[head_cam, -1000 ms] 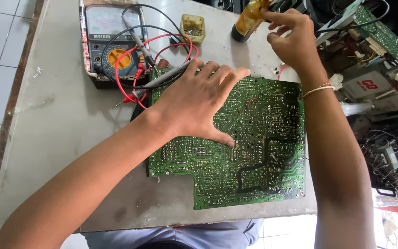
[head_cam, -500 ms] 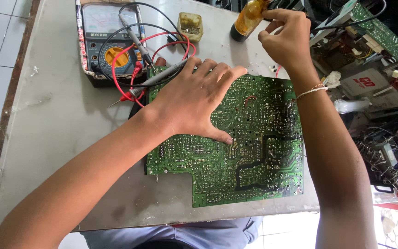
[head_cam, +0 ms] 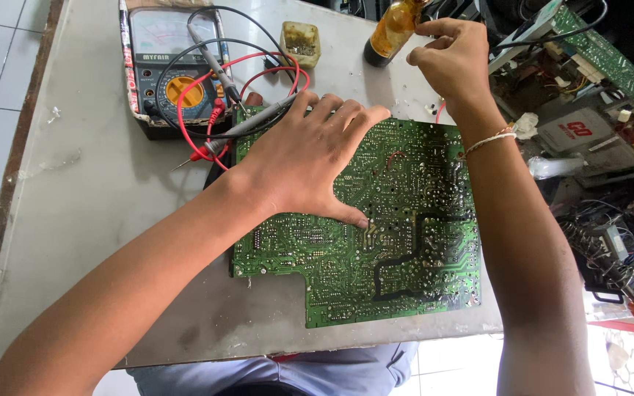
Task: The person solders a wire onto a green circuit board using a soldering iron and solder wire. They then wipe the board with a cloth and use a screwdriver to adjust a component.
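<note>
My left hand [head_cam: 310,165] lay flat, fingers spread, pressing one green circuit board [head_cam: 405,249], solder side up, long axis running left to right on the grey table [head_cam: 89,213]. My right hand [head_cam: 453,62] pinched the top of one small amber bottle [head_cam: 390,33] beyond the board.

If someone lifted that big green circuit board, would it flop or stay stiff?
The large green circuit board probably stays stiff: it lies flat under the spread left hand. Likely light, being thin. Its tiny solder points suggest fragility.
</note>
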